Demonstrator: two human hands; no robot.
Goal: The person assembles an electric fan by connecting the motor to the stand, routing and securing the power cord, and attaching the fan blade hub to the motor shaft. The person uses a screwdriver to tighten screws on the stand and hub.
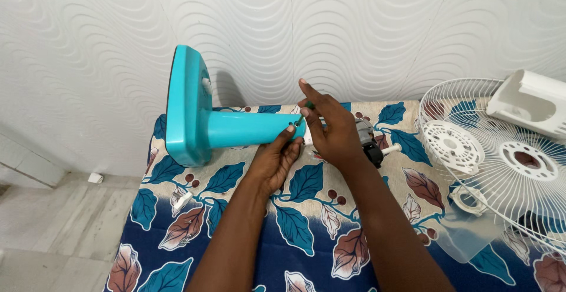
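Observation:
A turquoise fan stand (200,121) lies on its side on the table, its flat base at the left and its neck pointing right. My left hand (276,160) grips the neck from below near its right end. My right hand (330,128) is at that same end, pinching a small green-tipped screw or tool (304,112) between thumb and finger. A grey and black fan motor (370,141) with a white shaft lies just behind my right hand, partly hidden by it.
A cloth with blue and brown leaves (306,233) covers the table. White wire fan grilles (507,156) and a white plastic housing (530,100) lie at the right. A small white part (181,200) rests near the left edge. A wavy white wall stands behind.

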